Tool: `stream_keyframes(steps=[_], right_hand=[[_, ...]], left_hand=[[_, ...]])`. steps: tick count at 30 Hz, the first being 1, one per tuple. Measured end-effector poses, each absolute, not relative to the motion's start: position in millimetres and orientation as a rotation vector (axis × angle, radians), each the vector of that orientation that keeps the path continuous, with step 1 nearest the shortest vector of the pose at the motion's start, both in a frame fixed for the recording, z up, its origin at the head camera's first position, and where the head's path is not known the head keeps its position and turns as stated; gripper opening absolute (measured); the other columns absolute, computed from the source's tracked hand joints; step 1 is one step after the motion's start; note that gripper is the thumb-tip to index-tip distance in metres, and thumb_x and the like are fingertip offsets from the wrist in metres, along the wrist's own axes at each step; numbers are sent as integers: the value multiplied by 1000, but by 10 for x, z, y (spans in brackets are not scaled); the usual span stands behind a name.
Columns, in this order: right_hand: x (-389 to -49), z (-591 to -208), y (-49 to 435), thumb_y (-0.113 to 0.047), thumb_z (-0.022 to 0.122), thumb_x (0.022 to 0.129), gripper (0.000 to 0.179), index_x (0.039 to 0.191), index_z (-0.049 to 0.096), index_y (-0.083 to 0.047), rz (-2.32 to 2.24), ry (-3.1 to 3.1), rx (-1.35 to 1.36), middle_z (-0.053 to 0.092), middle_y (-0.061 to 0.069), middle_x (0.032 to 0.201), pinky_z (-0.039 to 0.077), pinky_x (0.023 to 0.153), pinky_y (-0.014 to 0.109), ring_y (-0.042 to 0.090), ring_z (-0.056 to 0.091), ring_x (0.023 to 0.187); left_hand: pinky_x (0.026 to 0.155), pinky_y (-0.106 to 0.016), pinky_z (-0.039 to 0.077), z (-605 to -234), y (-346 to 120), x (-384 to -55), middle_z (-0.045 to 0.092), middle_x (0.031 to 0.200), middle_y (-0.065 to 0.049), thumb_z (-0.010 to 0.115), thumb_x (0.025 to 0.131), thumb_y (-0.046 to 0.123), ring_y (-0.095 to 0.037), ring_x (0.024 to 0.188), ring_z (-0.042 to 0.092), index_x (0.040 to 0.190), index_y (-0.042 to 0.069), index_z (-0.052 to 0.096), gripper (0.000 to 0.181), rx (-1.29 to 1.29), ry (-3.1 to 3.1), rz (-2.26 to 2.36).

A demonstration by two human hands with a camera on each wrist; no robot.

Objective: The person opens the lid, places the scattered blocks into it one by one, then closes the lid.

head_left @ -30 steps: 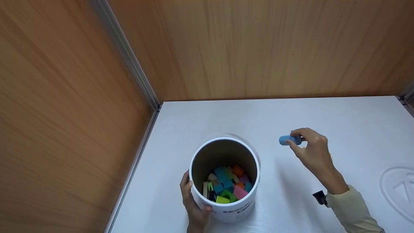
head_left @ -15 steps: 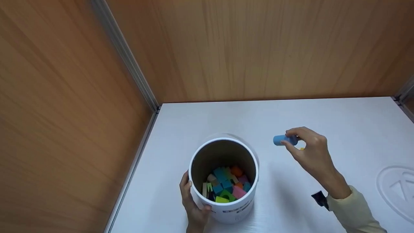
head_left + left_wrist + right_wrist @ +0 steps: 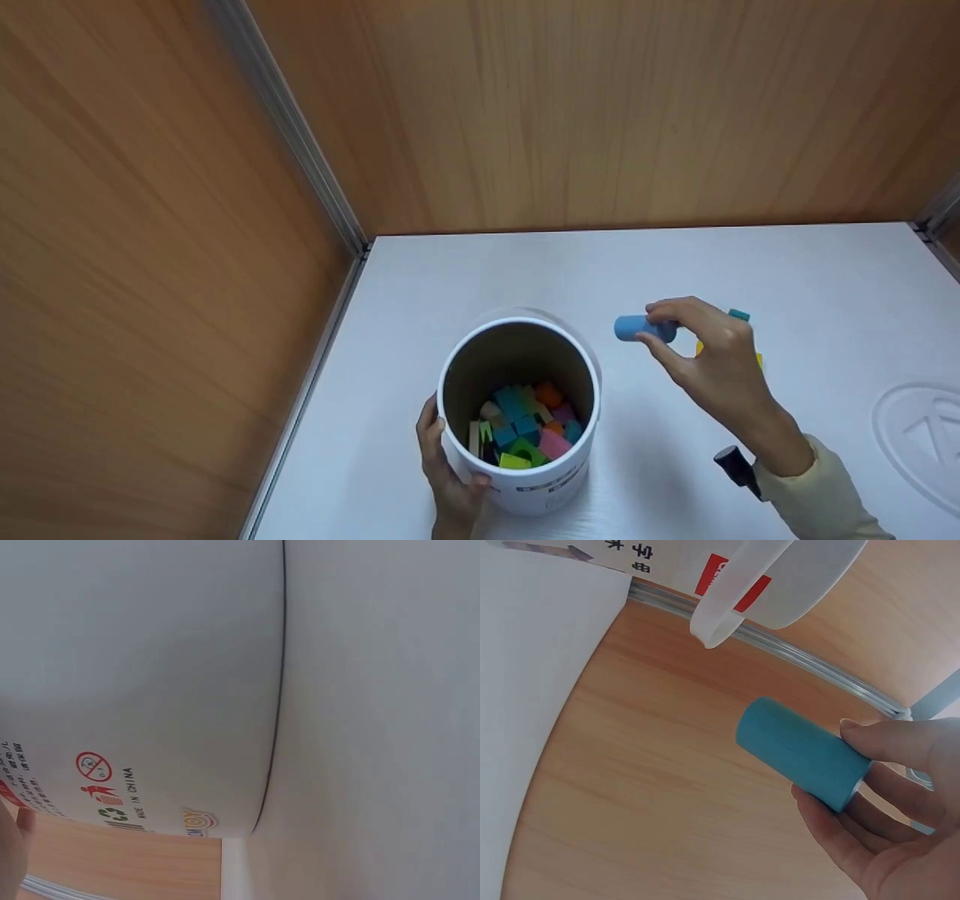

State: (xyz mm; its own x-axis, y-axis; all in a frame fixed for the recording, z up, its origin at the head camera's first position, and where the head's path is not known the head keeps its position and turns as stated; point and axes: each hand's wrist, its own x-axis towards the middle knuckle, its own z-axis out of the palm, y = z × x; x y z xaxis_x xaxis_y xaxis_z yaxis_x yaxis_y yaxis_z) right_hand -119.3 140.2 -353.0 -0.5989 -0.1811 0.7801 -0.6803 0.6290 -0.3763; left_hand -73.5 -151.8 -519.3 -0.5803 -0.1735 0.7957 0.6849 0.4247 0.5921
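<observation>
A blue cylinder block (image 3: 631,328) is pinched between the thumb and fingers of my right hand (image 3: 716,360), held above the table to the right of the bucket. The right wrist view shows the same cylinder (image 3: 799,750) gripped at one end, its other end free. My left hand (image 3: 453,480) holds the near left side of the white bucket (image 3: 536,491), fingers along its outer wall and thumb at the front. Inside the bucket lie several coloured blocks (image 3: 525,427). In the left wrist view the bucket wall (image 3: 150,667) fills much of the picture, with only a bit of hand showing.
Partly hidden behind my right hand are a teal block (image 3: 739,315) and some yellow pieces (image 3: 759,360) on the white table (image 3: 360,420). A translucent round lid (image 3: 926,442) lies at the right. Wooden panels (image 3: 600,112) stand at the back and left.
My right hand has moved left toward the bucket with the blue cylinder, uncovering the teal and yellow pieces behind it. The left hand and the bucket have stayed in place.
</observation>
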Motion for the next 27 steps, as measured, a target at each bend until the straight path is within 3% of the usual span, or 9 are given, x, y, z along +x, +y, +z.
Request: stream_keyframes(steps=[6,12,27], right_hand=[[-1077,-3418,1284,3,83,67,28,91,68,-1,918,-2121,745,70,6,96,46,87,12,18,67,85],[-956,-3357,1139,4,85,64,35,93,69,-5,929,-2126,819,70,3,100,46,86,15,19,68,90],[-841,-3453,923,7,81,67,35,96,68,-7,1093,-2145,999,66,3,100,48,82,14,18,66,86]], left_hand=[[103,-40,38,-5193,-1533,-713,30,142,-24,49,87,62,-33,127,36,130,4,30,75,-427,-1834,-1280],[103,-40,37,-5197,-1539,-686,29,142,-25,49,88,62,-34,128,35,132,4,27,75,-428,-1828,-1275],[102,-40,39,-5166,-1504,-649,31,140,-26,48,89,62,-36,125,37,131,4,29,75,-445,-1790,-1284]])
